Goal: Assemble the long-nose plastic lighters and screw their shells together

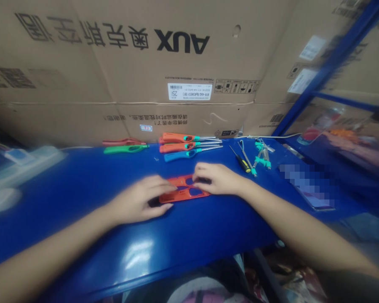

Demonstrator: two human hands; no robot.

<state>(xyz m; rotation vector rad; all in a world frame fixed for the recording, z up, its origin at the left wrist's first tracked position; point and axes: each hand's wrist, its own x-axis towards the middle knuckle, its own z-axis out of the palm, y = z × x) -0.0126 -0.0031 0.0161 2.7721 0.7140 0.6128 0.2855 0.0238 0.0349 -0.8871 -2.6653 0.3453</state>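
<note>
Two orange lighter casing halves [180, 195] lie side by side on the blue tabletop [91, 185], with their ring-shaped trigger openings to the right. My left hand [142, 200] rests at their left end; its fingers reach over the casing while the thumb stays apart on the near side. At the right end, my right hand [219, 179] has its fingers curled and its thumb and fingertips closed at the casing's edge. The fingers partly cover both ends of the halves.
Behind the hands lie orange lighters [177, 147], a blue lighter [180, 156], and red and green casings [126, 149]. To the right are a screwdriver [242, 163], metal-tube parts with teal ends [262, 155] and a phone [309, 189]. A cardboard box [120, 84] stands behind; a white power strip [34, 166] sits left.
</note>
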